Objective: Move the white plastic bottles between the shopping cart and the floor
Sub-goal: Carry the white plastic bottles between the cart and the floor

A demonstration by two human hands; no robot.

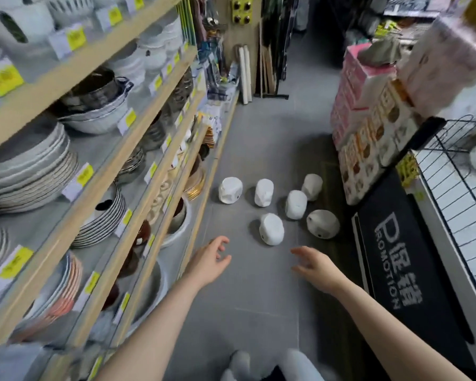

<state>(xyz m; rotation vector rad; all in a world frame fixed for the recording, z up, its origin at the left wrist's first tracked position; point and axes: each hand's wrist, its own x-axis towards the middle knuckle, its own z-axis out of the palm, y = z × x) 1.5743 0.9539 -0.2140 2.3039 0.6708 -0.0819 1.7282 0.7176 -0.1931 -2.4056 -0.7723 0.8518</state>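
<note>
Grey floor (259, 133) between crockery shelves (94, 149) and promotion stand (396, 257).

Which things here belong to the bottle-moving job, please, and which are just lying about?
Job: six white bottles on the floor, nearest one; left hand; right hand, both holding nothing.
Lying about: stacked plates; pink boxes; black promotion sign.

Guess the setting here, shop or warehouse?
Most likely a housewares shop aisle: wooden shelves hold stacked plates and bowls, yellow price tags line the shelf edges, and a black promotion sign stands on the right.
</note>
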